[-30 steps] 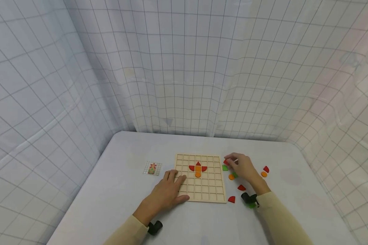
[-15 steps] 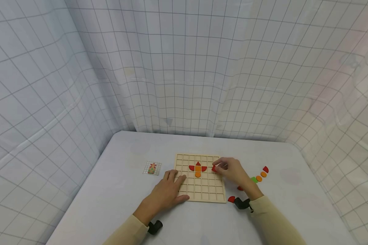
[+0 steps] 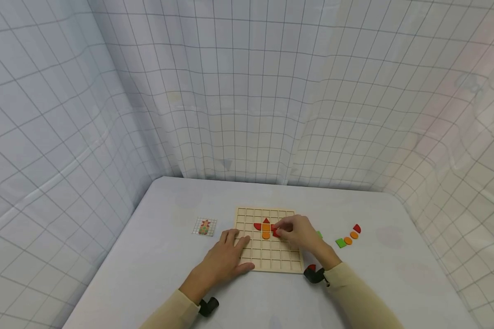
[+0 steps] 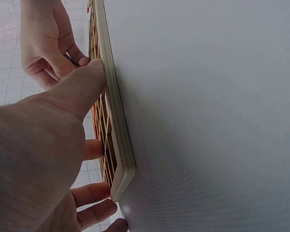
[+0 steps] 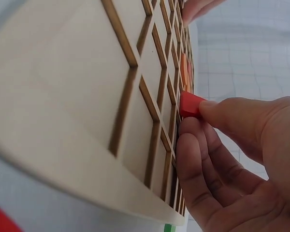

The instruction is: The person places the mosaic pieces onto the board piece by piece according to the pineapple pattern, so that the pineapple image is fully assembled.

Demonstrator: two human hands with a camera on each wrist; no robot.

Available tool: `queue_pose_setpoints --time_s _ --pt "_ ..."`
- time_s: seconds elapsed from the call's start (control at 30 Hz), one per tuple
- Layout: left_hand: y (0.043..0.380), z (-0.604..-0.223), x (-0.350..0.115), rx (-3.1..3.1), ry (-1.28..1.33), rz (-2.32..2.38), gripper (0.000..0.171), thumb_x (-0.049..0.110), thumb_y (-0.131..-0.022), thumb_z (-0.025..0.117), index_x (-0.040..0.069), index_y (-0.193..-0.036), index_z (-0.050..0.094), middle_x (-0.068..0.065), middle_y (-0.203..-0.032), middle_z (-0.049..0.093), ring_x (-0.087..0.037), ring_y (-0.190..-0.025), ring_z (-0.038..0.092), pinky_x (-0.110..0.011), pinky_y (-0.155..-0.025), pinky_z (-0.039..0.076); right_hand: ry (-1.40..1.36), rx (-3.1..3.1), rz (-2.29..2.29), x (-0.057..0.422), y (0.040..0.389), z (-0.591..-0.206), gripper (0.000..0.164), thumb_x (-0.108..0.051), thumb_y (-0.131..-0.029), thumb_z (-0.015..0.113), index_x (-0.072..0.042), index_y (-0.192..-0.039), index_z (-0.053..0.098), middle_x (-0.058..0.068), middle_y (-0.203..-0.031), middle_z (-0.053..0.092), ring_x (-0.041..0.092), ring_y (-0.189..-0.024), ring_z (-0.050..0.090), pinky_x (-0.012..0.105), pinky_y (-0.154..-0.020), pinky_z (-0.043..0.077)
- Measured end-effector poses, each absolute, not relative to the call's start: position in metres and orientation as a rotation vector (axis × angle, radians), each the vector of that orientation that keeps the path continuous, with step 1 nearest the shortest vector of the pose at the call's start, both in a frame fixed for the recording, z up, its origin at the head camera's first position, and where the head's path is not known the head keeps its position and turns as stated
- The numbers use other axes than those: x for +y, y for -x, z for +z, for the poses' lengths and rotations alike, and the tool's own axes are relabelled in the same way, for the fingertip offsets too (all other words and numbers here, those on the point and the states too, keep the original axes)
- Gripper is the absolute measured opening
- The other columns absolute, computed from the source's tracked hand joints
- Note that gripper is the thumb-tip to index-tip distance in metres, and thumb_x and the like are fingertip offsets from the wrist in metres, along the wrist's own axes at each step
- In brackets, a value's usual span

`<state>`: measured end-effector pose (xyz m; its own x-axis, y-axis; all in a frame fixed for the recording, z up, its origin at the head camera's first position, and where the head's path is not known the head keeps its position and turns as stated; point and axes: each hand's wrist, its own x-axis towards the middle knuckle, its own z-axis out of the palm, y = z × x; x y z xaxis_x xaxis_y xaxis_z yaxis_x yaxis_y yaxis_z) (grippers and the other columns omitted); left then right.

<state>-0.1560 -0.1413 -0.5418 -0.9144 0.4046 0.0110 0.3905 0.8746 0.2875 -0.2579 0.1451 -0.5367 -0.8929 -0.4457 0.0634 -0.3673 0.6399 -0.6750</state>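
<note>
My right hand (image 3: 301, 232) pinches a small red piece (image 5: 190, 104) between thumb and fingers, right over the wooden grid board (image 3: 271, 271). The piece is at the cells right of an orange circle (image 3: 265, 236). On the board above that circle are an orange square (image 3: 265, 227) and a red triangle (image 3: 265, 220), with a red quarter-circle (image 3: 257, 226) to the left. My left hand (image 3: 225, 256) rests on the board's left edge, fingers spread and thumb on the near edge. The red piece's full shape is hidden by the fingers.
Right of the board lie a green square (image 3: 340, 243), two orange circles (image 3: 348, 240) and a red quarter-circle (image 3: 357, 228). A green piece (image 3: 319, 234) and a red piece (image 3: 311, 267) show partly beside the right arm. A pattern card (image 3: 204, 226) lies to the left.
My right hand has carried the red piece left, from beside the board's right edge to the cells near the orange circle. The left hand has stayed in place.
</note>
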Motion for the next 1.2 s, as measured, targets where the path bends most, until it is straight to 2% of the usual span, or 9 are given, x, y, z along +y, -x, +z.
queue_pose_setpoints --time_s 0.2,0.4,0.67,0.87,1.03,1.2 --pt "0.155 -0.541 -0.140 2.991 -0.633 0.441 0.078 0.058 -0.108 0.081 0.010 -0.167 0.059 -0.028 -0.168 0.048 -0.049 -0.157 0.050 -0.060 -0.111 0.064 0.616 2.773 -1.072 0.139 0.257 -0.538 0.011 -0.013 -0.107 0.086 -0.015 -0.116 0.092 -0.002 -0.105 0.087 0.006 -0.090 0.073 0.028 -0.085 0.064" --pt "0.156 -0.542 -0.140 2.992 -0.624 0.442 0.079 0.058 -0.108 0.080 0.011 -0.167 0.058 -0.027 -0.168 0.048 -0.049 -0.157 0.050 -0.060 -0.111 0.065 0.615 2.770 -1.091 0.138 0.256 -0.538 0.007 -0.011 -0.105 0.087 -0.014 -0.109 0.092 -0.003 -0.097 0.084 0.006 -0.084 0.069 0.024 -0.079 0.061" --pt "0.155 -0.541 -0.140 2.987 -0.623 0.450 0.079 0.058 -0.108 0.081 0.010 -0.166 0.059 -0.028 -0.168 0.048 -0.049 -0.156 0.050 -0.060 -0.111 0.065 0.592 2.790 -1.080 0.135 0.252 -0.543 0.006 -0.012 -0.104 0.088 -0.015 -0.104 0.093 -0.003 -0.101 0.087 0.005 -0.083 0.069 0.023 -0.077 0.060" --pt "0.156 -0.541 -0.140 2.994 -0.628 0.446 0.078 0.057 -0.108 0.081 0.010 -0.166 0.059 -0.028 -0.167 0.048 -0.050 -0.156 0.050 -0.060 -0.110 0.065 0.601 2.857 -1.047 0.130 0.245 -0.541 0.005 -0.011 -0.103 0.089 -0.011 -0.099 0.092 -0.001 -0.099 0.087 0.005 -0.083 0.071 0.026 -0.076 0.063" --pt "0.157 -0.541 -0.140 3.005 -0.642 0.445 0.078 0.057 -0.108 0.082 0.010 -0.165 0.059 -0.029 -0.165 0.049 -0.050 -0.154 0.051 -0.061 -0.110 0.065 0.582 2.881 -1.022 0.128 0.241 -0.539 0.009 -0.010 -0.102 0.091 -0.014 -0.094 0.092 -0.003 -0.094 0.086 0.005 -0.081 0.069 0.026 -0.076 0.062" --pt "0.157 -0.541 -0.139 3.001 -0.637 0.443 0.078 0.057 -0.108 0.082 0.010 -0.165 0.059 -0.028 -0.165 0.049 -0.050 -0.154 0.051 -0.060 -0.112 0.064 0.571 2.858 -1.033 0.131 0.239 -0.540 0.006 -0.012 -0.101 0.092 -0.013 -0.095 0.093 -0.004 -0.097 0.087 0.003 -0.082 0.070 0.025 -0.076 0.062"
